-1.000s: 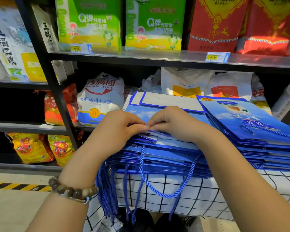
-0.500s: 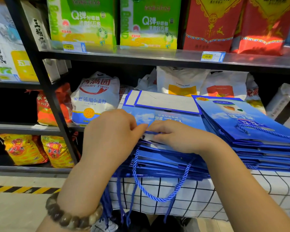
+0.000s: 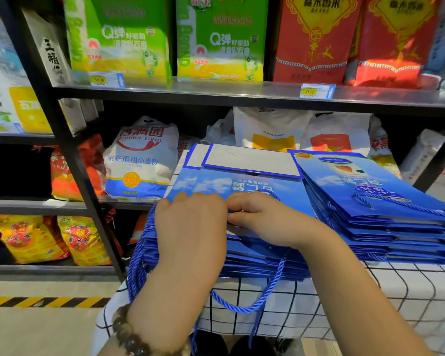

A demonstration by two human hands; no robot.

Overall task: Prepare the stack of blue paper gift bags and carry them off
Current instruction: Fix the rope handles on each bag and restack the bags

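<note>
bags: stack of blue paper gift bags point(image 3: 254, 255) on checked-cloth counter point(image 3: 370, 291), beside second stack point(image 3: 370, 201) | grip: left hand point(image 3: 190, 222), right hand point(image 3: 262, 217) both curled, pinching the top bag's edge | risk: dangling rope handles point(image 3: 242, 305) likely snag; glossy bags could fan out when lifted

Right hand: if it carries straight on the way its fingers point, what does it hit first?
The left hand. The right hand points across the stack of blue paper gift bags toward it, fingertips about touching its fingers; whether a gap remains is unclear.
</note>
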